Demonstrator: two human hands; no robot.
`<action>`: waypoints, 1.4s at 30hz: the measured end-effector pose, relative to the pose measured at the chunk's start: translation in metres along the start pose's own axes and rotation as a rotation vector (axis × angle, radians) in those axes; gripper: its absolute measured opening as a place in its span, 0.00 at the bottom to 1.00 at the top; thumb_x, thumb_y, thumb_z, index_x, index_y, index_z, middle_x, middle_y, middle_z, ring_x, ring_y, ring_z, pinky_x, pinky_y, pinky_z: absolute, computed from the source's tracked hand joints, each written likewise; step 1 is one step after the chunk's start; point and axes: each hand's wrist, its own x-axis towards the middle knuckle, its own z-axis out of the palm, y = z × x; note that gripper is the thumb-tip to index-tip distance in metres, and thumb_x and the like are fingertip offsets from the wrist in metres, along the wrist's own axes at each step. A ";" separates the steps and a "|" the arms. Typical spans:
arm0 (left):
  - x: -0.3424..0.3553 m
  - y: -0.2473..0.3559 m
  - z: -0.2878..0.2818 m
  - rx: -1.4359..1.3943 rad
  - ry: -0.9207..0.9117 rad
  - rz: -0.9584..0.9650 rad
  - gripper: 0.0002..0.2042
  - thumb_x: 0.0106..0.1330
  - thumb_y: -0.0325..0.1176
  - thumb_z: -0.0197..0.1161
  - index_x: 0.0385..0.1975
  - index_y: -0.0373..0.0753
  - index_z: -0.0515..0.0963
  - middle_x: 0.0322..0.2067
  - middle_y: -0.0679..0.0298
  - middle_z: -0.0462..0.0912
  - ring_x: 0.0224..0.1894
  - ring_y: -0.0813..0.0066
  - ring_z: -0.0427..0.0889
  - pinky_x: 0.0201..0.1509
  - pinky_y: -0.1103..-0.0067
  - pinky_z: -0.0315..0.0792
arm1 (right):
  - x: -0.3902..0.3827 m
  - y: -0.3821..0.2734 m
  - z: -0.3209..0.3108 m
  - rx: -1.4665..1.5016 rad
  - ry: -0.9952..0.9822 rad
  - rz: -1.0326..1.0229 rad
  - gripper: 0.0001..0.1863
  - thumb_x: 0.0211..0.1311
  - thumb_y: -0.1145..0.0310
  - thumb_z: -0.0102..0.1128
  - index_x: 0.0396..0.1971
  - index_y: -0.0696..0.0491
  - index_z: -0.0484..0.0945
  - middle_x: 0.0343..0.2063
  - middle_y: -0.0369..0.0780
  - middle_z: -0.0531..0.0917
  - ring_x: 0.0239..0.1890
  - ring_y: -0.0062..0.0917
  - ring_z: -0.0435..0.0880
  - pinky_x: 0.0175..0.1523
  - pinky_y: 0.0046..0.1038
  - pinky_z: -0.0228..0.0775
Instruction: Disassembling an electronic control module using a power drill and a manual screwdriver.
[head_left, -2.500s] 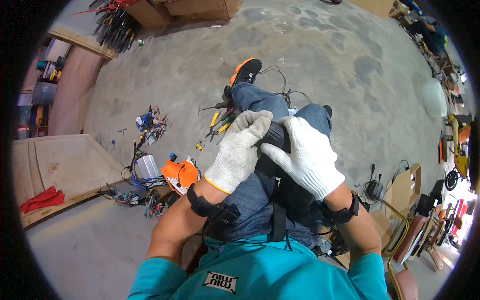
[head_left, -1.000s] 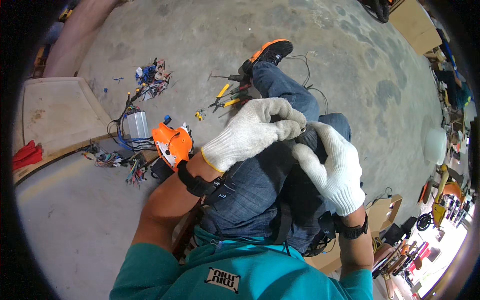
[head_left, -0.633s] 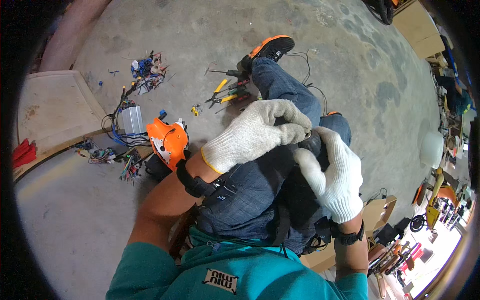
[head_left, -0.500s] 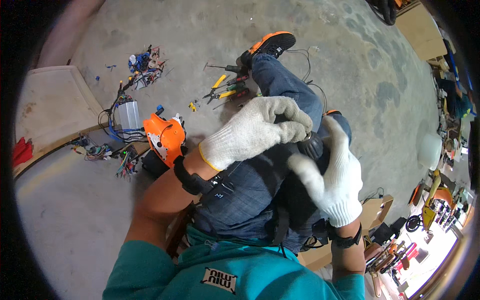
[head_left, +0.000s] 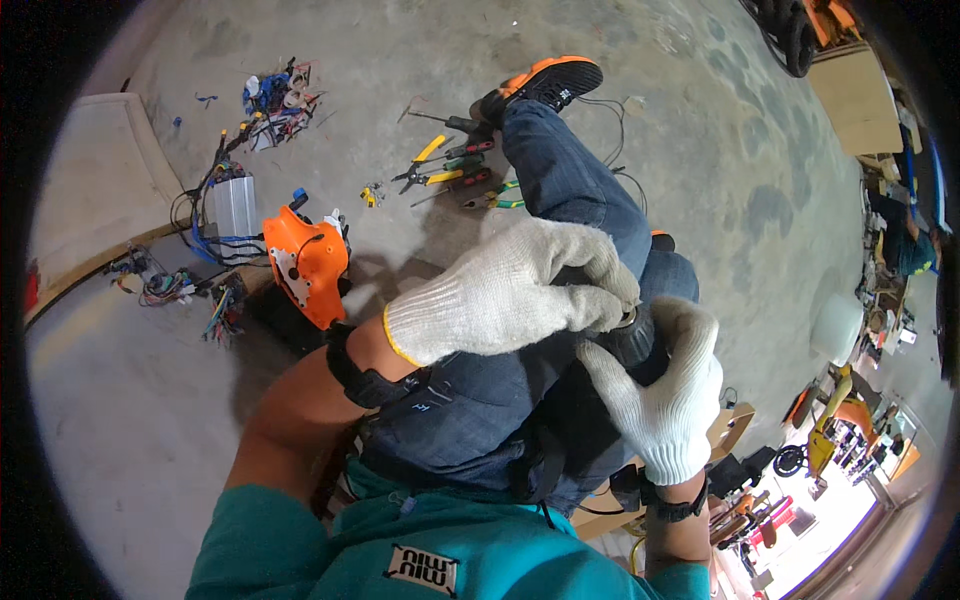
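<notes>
Above the person's lap, the gloved left hand (head_left: 520, 285) pinches the upper end of a black ribbed piece (head_left: 632, 345). The gloved right hand (head_left: 665, 395) curves around its lower side, thumb and fingers apart; contact is unclear. Yellow-handled pliers (head_left: 443, 178) lie on the concrete floor (head_left: 350, 115) beyond.
</notes>
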 end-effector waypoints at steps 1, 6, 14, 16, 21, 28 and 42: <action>-0.001 0.000 -0.001 0.028 0.004 0.012 0.06 0.69 0.23 0.69 0.43 0.32 0.84 0.36 0.65 0.86 0.39 0.80 0.83 0.47 0.79 0.79 | 0.002 0.000 -0.001 0.000 -0.008 -0.005 0.37 0.50 0.52 0.83 0.54 0.59 0.77 0.38 0.49 0.87 0.38 0.45 0.90 0.44 0.38 0.83; -0.001 0.005 -0.006 -0.037 -0.029 0.036 0.06 0.69 0.23 0.69 0.42 0.31 0.83 0.37 0.64 0.85 0.39 0.79 0.83 0.48 0.79 0.78 | 0.010 0.009 -0.007 -0.032 -0.077 -0.261 0.38 0.51 0.51 0.82 0.56 0.59 0.78 0.37 0.49 0.87 0.36 0.44 0.89 0.42 0.38 0.82; 0.003 -0.003 -0.010 -0.009 0.001 0.057 0.06 0.69 0.23 0.69 0.43 0.31 0.83 0.36 0.65 0.84 0.39 0.79 0.82 0.47 0.79 0.78 | 0.010 0.011 0.002 -0.081 -0.049 -0.165 0.44 0.49 0.45 0.83 0.55 0.62 0.75 0.40 0.50 0.87 0.38 0.44 0.90 0.45 0.40 0.82; 0.002 0.000 -0.009 -0.044 -0.024 0.040 0.07 0.69 0.23 0.70 0.43 0.31 0.83 0.37 0.65 0.85 0.39 0.80 0.82 0.47 0.80 0.78 | 0.014 0.015 -0.002 -0.147 -0.063 -0.254 0.45 0.49 0.43 0.83 0.57 0.62 0.74 0.40 0.51 0.87 0.37 0.43 0.90 0.44 0.39 0.82; 0.003 -0.003 -0.008 -0.030 -0.010 0.050 0.07 0.69 0.24 0.70 0.44 0.32 0.83 0.37 0.66 0.85 0.39 0.80 0.82 0.47 0.80 0.78 | 0.016 0.006 0.000 -0.007 -0.062 -0.152 0.43 0.51 0.46 0.83 0.57 0.60 0.75 0.38 0.49 0.88 0.36 0.46 0.90 0.43 0.40 0.82; 0.001 -0.002 -0.009 -0.031 -0.019 0.036 0.08 0.69 0.25 0.70 0.45 0.32 0.84 0.39 0.66 0.85 0.40 0.80 0.82 0.48 0.80 0.77 | 0.018 0.012 -0.003 -0.115 -0.092 -0.295 0.41 0.52 0.47 0.82 0.57 0.60 0.76 0.38 0.50 0.87 0.37 0.47 0.90 0.42 0.38 0.83; 0.003 0.003 -0.013 0.034 -0.004 0.014 0.08 0.68 0.25 0.70 0.44 0.31 0.84 0.38 0.65 0.85 0.39 0.80 0.82 0.47 0.80 0.78 | 0.021 0.015 -0.002 -0.063 -0.115 -0.269 0.46 0.54 0.51 0.80 0.65 0.63 0.69 0.38 0.50 0.88 0.37 0.44 0.91 0.43 0.38 0.83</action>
